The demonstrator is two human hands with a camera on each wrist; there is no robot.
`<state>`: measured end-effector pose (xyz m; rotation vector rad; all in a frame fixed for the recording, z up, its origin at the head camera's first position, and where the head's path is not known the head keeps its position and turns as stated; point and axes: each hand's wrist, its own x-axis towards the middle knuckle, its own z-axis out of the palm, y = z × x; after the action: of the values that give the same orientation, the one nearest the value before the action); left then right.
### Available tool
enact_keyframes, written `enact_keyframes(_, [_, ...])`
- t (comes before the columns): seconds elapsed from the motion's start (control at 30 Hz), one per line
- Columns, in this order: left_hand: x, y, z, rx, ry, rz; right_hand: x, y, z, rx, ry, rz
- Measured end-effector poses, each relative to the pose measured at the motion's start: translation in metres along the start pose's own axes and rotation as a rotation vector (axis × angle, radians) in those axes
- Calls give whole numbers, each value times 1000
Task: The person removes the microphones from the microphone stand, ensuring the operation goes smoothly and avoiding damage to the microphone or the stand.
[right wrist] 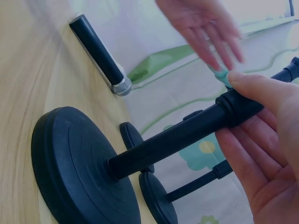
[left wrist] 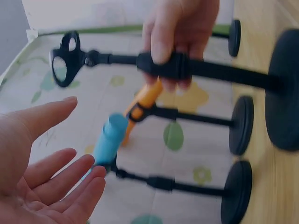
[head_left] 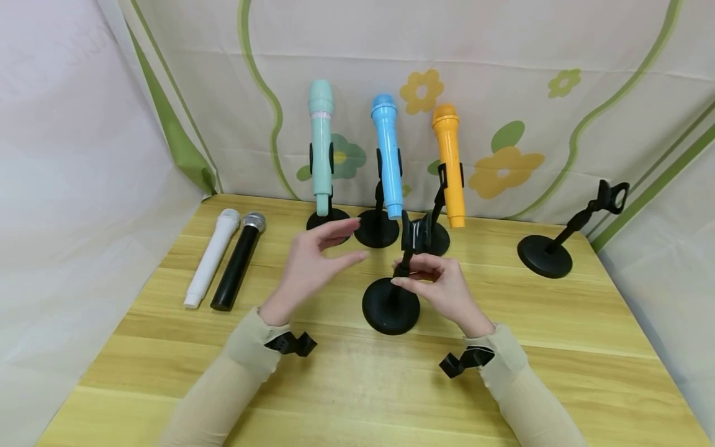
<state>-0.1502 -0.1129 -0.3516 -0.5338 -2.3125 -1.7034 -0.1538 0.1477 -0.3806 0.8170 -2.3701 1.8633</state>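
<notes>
My right hand (head_left: 447, 288) grips the pole of a black desktop microphone stand (head_left: 388, 313), thumb and fingers round its collar. The stand's round base is near the tabletop; its clip at the top holds no microphone. In the left wrist view, the clip (left wrist: 65, 65) points toward my left hand (left wrist: 51, 182). That left hand is apart from the stand, its fingers extended and thumb spread, holding nothing. Behind the hands, a mint green microphone (head_left: 321, 143), a blue microphone (head_left: 387, 152) and an orange microphone (head_left: 450, 161) sit tilted in the clips of black stands.
On the left of the wooden table (head_left: 357, 397) lie a white microphone (head_left: 212, 261) and a black microphone with a silver head (head_left: 237, 267). Another black stand (head_left: 545, 256), without a microphone, stands at the right. A flowered curtain (head_left: 491, 49) hangs along the back edge.
</notes>
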Motion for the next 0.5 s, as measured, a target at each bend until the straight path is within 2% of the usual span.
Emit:
enact_keyframes(0.07, [4,6,13,-44,-41,35,0,-1,0,-15,10,3])
enact_keyframes(0.2, [11,16,35,-118,-104,61,-1,0,0,-43,34,27])
enact_keyframes(0.33, [17,21,50,-157,-121,79,-1,15,-2,-45,34,47])
enact_keyframes(0.5, [24,25,57,-171,-107,76,-2,29,-4,-22,51,56])
